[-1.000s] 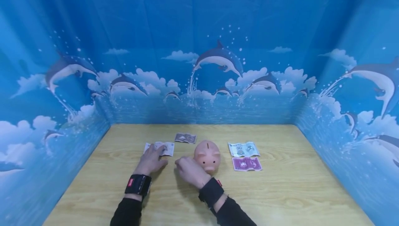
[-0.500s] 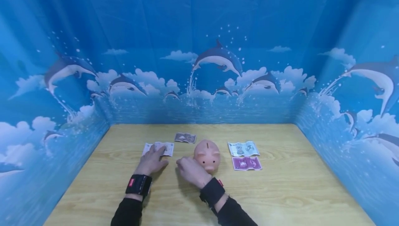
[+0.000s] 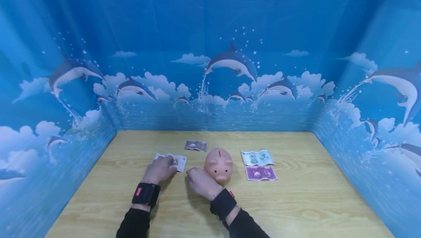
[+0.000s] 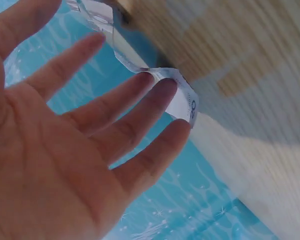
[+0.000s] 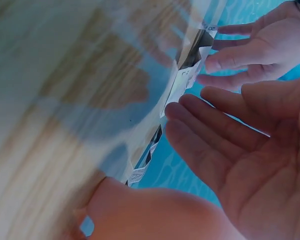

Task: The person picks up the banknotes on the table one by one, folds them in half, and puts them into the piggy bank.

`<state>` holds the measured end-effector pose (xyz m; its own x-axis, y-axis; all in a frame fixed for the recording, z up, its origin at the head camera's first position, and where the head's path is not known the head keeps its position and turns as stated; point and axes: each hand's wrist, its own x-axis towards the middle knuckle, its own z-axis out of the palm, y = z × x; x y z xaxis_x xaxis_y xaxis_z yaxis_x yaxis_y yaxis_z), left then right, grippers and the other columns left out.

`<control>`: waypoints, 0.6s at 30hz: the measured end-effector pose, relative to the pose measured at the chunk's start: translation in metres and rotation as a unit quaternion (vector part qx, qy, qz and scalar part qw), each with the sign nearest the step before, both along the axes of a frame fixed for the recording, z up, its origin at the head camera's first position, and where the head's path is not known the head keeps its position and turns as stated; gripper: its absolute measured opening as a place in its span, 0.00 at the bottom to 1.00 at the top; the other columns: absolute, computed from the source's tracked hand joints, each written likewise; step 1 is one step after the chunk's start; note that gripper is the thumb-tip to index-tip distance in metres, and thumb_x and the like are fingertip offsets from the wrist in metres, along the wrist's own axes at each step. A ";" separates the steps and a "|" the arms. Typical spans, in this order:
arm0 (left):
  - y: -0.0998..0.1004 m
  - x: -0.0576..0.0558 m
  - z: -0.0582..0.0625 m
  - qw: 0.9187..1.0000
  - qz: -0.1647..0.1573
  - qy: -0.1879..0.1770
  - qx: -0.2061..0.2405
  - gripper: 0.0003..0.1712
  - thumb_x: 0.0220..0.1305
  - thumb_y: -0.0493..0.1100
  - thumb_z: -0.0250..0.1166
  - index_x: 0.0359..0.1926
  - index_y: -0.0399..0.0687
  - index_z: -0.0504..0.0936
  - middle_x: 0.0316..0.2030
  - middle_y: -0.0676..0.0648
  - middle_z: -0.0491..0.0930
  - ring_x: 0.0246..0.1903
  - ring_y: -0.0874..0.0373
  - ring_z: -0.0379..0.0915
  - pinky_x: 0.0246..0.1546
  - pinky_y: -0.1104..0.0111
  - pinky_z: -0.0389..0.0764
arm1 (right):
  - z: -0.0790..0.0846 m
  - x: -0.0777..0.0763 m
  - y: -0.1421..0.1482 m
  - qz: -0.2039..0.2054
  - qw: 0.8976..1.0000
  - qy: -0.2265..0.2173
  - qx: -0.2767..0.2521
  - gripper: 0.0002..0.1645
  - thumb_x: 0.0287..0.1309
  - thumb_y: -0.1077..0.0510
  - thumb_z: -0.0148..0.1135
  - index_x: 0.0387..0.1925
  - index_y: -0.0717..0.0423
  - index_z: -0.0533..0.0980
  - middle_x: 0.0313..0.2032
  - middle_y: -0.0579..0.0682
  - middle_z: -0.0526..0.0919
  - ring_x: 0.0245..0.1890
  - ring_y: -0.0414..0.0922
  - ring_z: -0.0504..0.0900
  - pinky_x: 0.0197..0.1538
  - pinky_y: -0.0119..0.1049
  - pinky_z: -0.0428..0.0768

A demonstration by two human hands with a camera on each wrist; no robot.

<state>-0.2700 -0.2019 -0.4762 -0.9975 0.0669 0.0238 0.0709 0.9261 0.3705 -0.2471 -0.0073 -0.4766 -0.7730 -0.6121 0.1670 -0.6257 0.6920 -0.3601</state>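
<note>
In the head view, my left hand (image 3: 159, 171) rests its fingers on a pale, creased banknote (image 3: 179, 162) lying on the table. Its straight, spread fingers (image 4: 110, 107) touch the note in the left wrist view, with the palm toward the camera. My right hand (image 3: 202, 183) hovers low between that note and a pink piggy bank (image 3: 218, 159), close against the pig's left side. Nothing lies in its palm in the right wrist view, where the fingers (image 5: 215, 125) look relaxed. The piggy bank stands upright, its slot on top and its snout toward me.
Behind, left of the piggy bank, lies a small dark banknote (image 3: 196, 145). To the right, a light blue banknote (image 3: 257, 157) lies just above a purple one (image 3: 261, 173). Blue dolphin-print curtains (image 3: 164, 95) border the wooden table (image 3: 312, 201) at the back and sides.
The pale banknote has slid slightly toward me and to the right under my left fingers, which have drawn back a little. My right hand stays nearly still.
</note>
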 end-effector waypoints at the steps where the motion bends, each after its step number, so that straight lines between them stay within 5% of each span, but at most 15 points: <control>1: 0.000 0.000 0.001 1.000 0.010 0.004 0.005 0.28 0.60 0.48 0.67 0.59 0.40 0.77 0.49 0.32 0.80 0.47 0.35 0.76 0.46 0.41 0.78 | 0.000 0.000 0.000 0.001 1.000 0.000 0.005 0.11 0.63 0.65 0.54 0.28 0.54 0.80 0.26 0.47 0.82 0.23 0.36 0.76 0.26 0.25 0.75; 7: -0.001 -0.003 0.002 0.997 0.064 0.031 0.016 0.33 0.59 0.46 0.69 0.63 0.38 0.73 0.54 0.28 0.75 0.54 0.32 0.71 0.50 0.38 0.75 | 0.000 0.003 0.000 0.010 0.999 -0.012 0.034 0.09 0.64 0.63 0.54 0.31 0.54 0.79 0.28 0.48 0.81 0.26 0.38 0.76 0.29 0.27 0.76; 13: -0.004 -0.001 -0.001 1.000 0.003 0.006 -0.015 0.34 0.60 0.45 0.67 0.67 0.44 0.71 0.65 0.24 0.63 0.66 0.25 0.55 0.62 0.32 0.62 | 0.001 0.004 0.000 0.014 0.999 -0.014 0.040 0.07 0.61 0.64 0.55 0.31 0.54 0.78 0.30 0.49 0.81 0.28 0.40 0.78 0.30 0.28 0.78; 18: -0.005 0.001 -0.005 0.999 -0.031 -0.009 -0.029 0.29 0.59 0.45 0.66 0.62 0.45 0.76 0.60 0.29 0.73 0.62 0.30 0.66 0.61 0.35 0.65 | 0.003 0.004 0.000 0.015 0.999 -0.021 0.045 0.06 0.59 0.65 0.56 0.31 0.54 0.78 0.30 0.49 0.81 0.28 0.40 0.78 0.31 0.28 0.78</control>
<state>-0.2690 -0.2064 -0.4816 -0.9917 0.1288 0.0002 0.1222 0.9401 0.3182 -0.2431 -0.0075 -0.4741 -0.7599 -0.6455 0.0770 -0.6315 0.7048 -0.3232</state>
